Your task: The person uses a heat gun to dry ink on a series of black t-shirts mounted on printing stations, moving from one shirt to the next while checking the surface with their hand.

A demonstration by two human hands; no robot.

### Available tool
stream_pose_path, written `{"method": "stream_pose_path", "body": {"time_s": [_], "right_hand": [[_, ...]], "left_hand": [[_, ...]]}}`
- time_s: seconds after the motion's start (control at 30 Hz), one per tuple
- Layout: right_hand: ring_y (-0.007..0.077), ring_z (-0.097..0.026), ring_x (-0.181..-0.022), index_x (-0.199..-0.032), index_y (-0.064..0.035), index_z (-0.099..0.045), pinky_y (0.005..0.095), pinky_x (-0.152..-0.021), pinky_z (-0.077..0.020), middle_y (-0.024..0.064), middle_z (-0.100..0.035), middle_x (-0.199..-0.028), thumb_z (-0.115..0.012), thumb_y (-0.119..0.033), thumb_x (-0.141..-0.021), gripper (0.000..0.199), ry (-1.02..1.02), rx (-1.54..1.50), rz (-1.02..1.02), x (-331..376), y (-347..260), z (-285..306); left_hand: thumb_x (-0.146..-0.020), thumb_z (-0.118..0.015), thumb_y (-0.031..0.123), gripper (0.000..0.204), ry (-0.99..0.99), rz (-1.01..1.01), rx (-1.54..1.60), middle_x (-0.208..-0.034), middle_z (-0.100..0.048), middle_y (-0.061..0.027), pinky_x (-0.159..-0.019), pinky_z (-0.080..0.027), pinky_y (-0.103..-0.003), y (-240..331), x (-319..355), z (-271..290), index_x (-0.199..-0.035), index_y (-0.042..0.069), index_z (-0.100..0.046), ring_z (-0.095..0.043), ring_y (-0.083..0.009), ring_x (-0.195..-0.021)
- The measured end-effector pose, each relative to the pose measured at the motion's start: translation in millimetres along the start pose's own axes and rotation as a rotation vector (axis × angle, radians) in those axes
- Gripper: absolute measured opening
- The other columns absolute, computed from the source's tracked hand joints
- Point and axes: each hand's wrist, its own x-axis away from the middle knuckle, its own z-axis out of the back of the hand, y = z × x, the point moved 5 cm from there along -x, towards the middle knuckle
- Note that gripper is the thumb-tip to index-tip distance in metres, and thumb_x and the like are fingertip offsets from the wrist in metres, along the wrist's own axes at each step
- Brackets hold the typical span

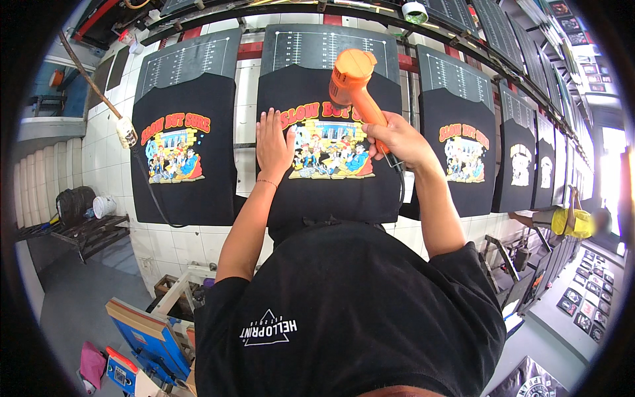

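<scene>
White tiled wall (pixel 198 241) below the boards, grey floor (pixel 73 298) at left — a dark bench (pixel 86 231) there; bright daylight far right.

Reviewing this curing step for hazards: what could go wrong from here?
1. The left hand lies flat on the black shirt right beside the printed graphic that the orange heat gun points at; hot air could burn the fingers.
2. The right hand holds the gun close to the print; lingering may scorch it.
3. The gun's cord hangs across the shirt and could snag.
</scene>
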Motion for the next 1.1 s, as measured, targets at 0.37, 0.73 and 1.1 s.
{"method": "stream_pose_path", "body": {"time_s": [0.37,0.73,1.1], "right_hand": [[0.0099,-0.06,-0.058,-0.097,-0.0012,-0.055,0.0224,-0.051,-0.0475,0.0008,-0.056,-0.071,-0.063,-0.023,-0.091,0.023,0.012,-0.002,-0.027,7,0,3],[0.0093,-0.061,-0.058,-0.1,-0.0013,-0.053,0.0213,-0.052,-0.0508,0.0006,-0.056,-0.073,-0.061,-0.021,-0.092,0.022,0.006,-0.013,-0.055,22,6,9],[0.0091,-0.06,-0.06,-0.1,-0.0017,-0.054,0.0229,-0.054,-0.0506,0.0006,-0.056,-0.074,-0.06,-0.022,-0.092,0.023,0.045,-0.047,-0.041,7,-5,13]], "left_hand": [[-0.096,-0.05,0.029,0.058,-0.09,-0.066,-0.016,-0.149,-0.037,-0.0209,-0.118,-0.021,-0.046,7,-4,-1,-0.141,-0.004,-0.037,-0.029,-0.036,-0.141],[-0.096,-0.05,0.034,0.063,-0.117,-0.093,-0.028,-0.15,-0.035,-0.0212,-0.118,-0.022,-0.045,11,8,0,-0.143,-0.005,-0.035,-0.03,-0.0355,-0.141],[-0.096,-0.051,0.031,0.066,-0.143,-0.119,-0.012,-0.152,-0.031,-0.0228,-0.118,-0.02,-0.046,12,1,-3,-0.146,-0.006,-0.029,-0.027,-0.0368,-0.143]]}}
